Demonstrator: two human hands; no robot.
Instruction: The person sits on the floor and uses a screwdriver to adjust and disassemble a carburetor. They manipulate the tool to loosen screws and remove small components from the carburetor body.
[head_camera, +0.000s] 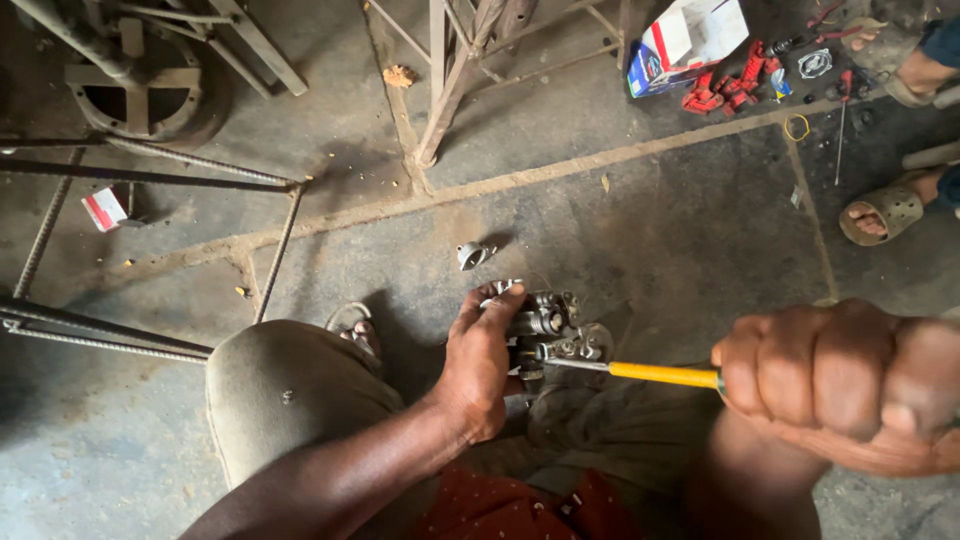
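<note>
- Carburettor-like part, a small grey metal casting with brass fittings (548, 325), sits just above the person's knees and serves as the landmark here.
- The left hand (480, 365) is clasped around the left side of that metal part, fingers curled over its top edge, holding it steady.
- The right hand (835, 385), to the right of the part and nearest the camera, is clenched in a fist around the handle of a yellow-shafted screwdriver (660, 374).
- The screwdriver runs roughly level from the fist leftward; its steel tip touches the part's right face.
- A small grey metal cup-shaped piece (471, 255) lies on the concrete floor (650, 240) just beyond the part, apart from both hands.
- Farther beyond the part, up and to the right, a white and blue cardboard box (690, 42) rests beside red tools (725, 88).
- Well right of the part, another person's sandalled feet (885, 212) stand on the floor.
- Left of the part, rusty steel reinforcing bars (150, 178) lie across the floor.
</note>
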